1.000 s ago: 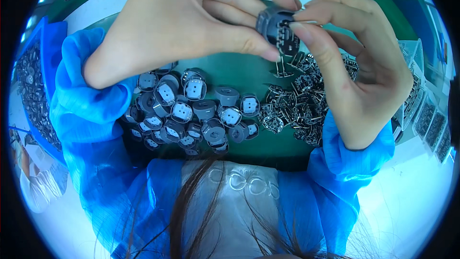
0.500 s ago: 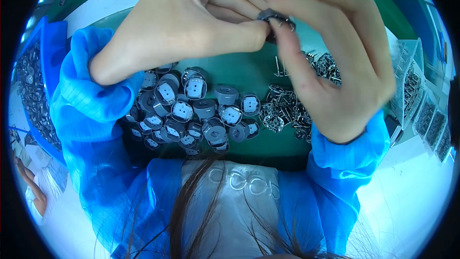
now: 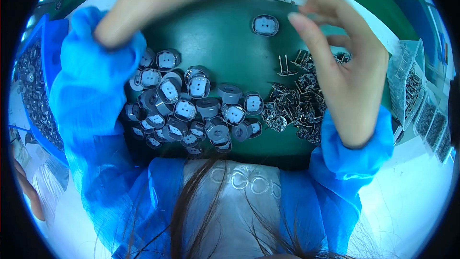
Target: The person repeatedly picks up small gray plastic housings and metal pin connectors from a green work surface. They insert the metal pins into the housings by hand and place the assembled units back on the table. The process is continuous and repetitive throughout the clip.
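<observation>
On green worktop (image 3: 211, 33), grey housings (image 3: 185, 109)

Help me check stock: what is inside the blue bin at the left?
Many small dark and grey parts show inside the blue bin. Whatever lies under the top layer is covered.

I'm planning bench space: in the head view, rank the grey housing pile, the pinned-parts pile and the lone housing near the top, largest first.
1. Grey housing pile
2. Pinned-parts pile, partly hidden by the right hand
3. Lone housing
</observation>
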The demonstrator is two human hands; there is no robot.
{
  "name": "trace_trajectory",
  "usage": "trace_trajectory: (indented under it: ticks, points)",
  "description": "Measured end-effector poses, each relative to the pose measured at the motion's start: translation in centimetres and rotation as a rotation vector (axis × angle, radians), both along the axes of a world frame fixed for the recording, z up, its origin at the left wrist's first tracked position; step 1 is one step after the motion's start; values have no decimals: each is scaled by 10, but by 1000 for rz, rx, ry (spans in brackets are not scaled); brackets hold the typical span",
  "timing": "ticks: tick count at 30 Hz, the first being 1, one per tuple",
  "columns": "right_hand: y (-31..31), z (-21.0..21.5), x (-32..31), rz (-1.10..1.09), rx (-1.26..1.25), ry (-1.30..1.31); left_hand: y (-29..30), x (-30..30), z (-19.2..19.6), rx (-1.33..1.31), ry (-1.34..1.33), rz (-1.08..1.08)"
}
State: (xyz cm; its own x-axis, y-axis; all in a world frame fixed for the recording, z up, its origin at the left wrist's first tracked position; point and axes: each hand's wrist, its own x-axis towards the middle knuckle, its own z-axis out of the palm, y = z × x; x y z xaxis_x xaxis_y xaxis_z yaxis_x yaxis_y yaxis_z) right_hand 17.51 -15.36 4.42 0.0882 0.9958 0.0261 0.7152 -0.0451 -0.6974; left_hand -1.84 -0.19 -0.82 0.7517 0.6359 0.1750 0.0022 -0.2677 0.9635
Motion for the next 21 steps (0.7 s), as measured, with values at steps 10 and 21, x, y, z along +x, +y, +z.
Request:
trace_trajectory:
  ticks: [10, 21]
  points:
    - [-16, -7, 10, 289, -187, -226, 41, -21, -34, 1045, 414, 448]
    - [-9, -10, 12, 294, -136, -83, -12, 5, -5, 708, 148, -510]
